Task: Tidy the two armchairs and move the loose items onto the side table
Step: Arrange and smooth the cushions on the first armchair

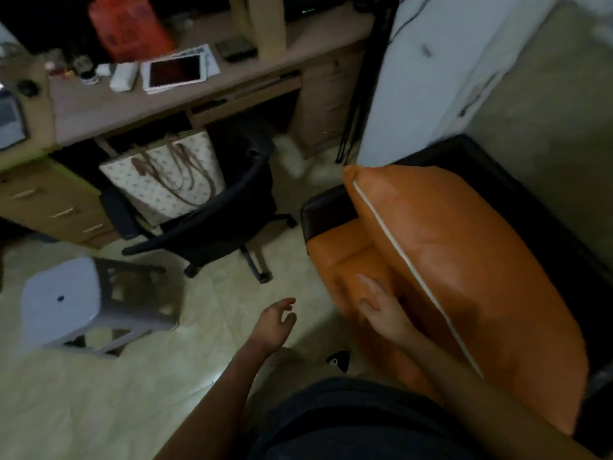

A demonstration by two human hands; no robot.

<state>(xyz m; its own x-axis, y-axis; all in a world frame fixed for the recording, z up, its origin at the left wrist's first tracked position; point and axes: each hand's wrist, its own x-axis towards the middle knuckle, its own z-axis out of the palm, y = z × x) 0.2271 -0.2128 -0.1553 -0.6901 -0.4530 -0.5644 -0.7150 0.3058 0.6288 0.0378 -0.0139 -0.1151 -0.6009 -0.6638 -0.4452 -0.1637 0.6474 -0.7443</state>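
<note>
My right hand lies against orange upholstery with the fingers spread and fairly straight. Nothing is curled into the palm that I can see. The frame is blurred there, so I cannot tell whether the fingertips touch the seat or the big orange cushion just beside them. My left hand hangs over the floor to the left of the armchair, fingers loose and slightly bent, holding nothing.

The cushion stands on edge, tilted, on the armchair. Its white piping runs along the edge from the upper corner down toward my right forearm. The cushion covers most of the seat. A dark brown armrest shows at the far end of the chair, touching the cushion's upper corner.

A small black item lies on the floor near the base of the armchair, between my two arms. It is too small to identify.

Further left, a grey plastic stool sits on the floor. Beyond it is a black office chair with a pale patterned tote bag on its seat, brown straps draped over the front. The chair is drawn up to a wooden worktop that carries a white tablet, a red plastic bag and some small clutter.
</note>
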